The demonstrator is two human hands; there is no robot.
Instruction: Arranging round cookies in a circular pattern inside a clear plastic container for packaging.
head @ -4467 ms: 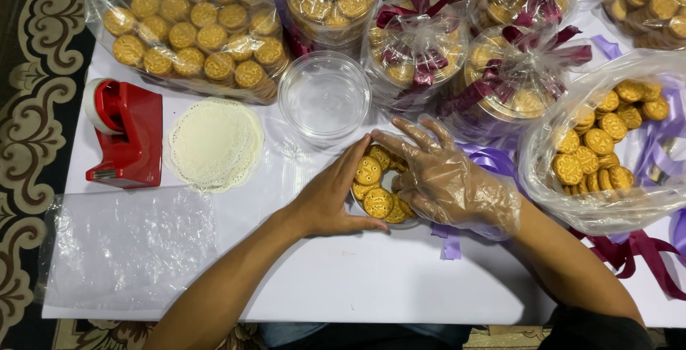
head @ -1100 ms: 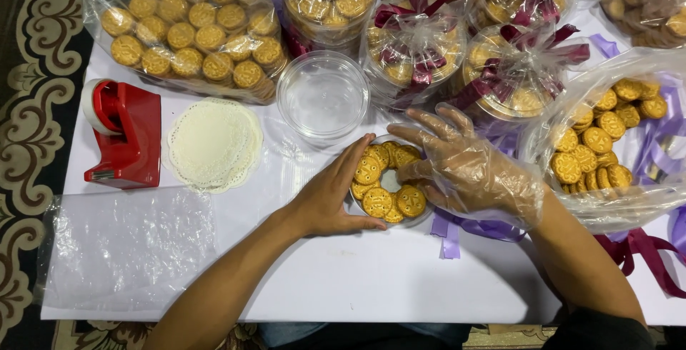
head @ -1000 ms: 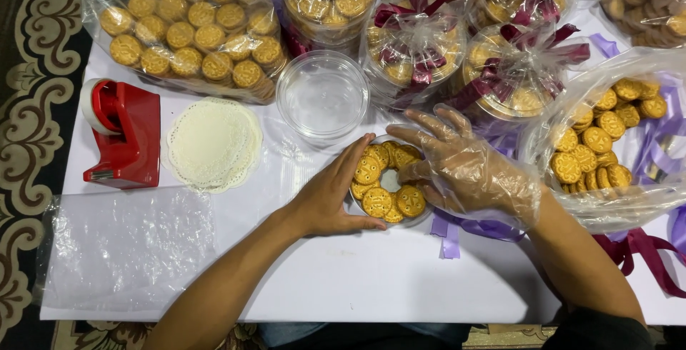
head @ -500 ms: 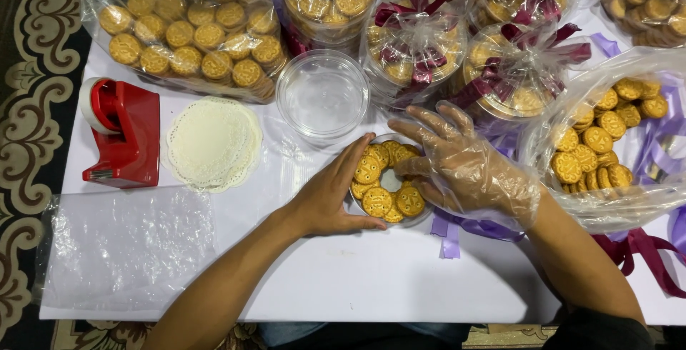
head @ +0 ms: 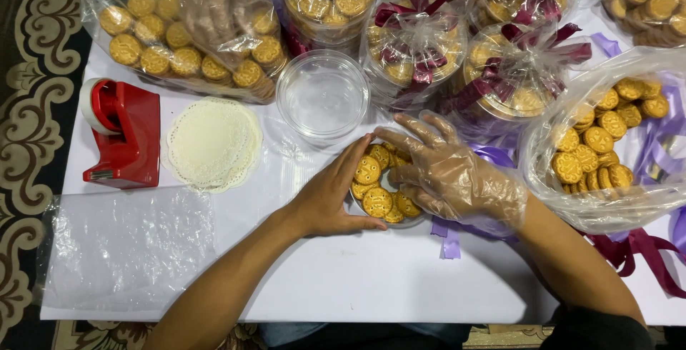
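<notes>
Now, at the middle of the counter (head: 357, 278), I have the round tub of cookies (head: 382, 191) between both hands, much as it sat half a second ago; the tub has not shifted and the cookie ring inside looks nearly full. The bare left hand (head: 330, 194) curls against the tub's left wall, fingers half closed around it, bracing rather than lifting. The right hand (head: 446, 175), in a clear plastic glove, lies spread and mostly open over the tub's right side, fingertips touching the cookies; I cannot tell whether it pinches one. Compared with several seconds ago, more cookies stand in the ring, so I judge the filling is close to done. An empty clear tub (head: 323, 94) waits just beyond toward the far edge, a white paper doily (head: 212, 143) and a red tape dispenser (head: 121, 134) sit to the left, and an open bag of cookies (head: 604, 146) lies at the right edge.
</notes>
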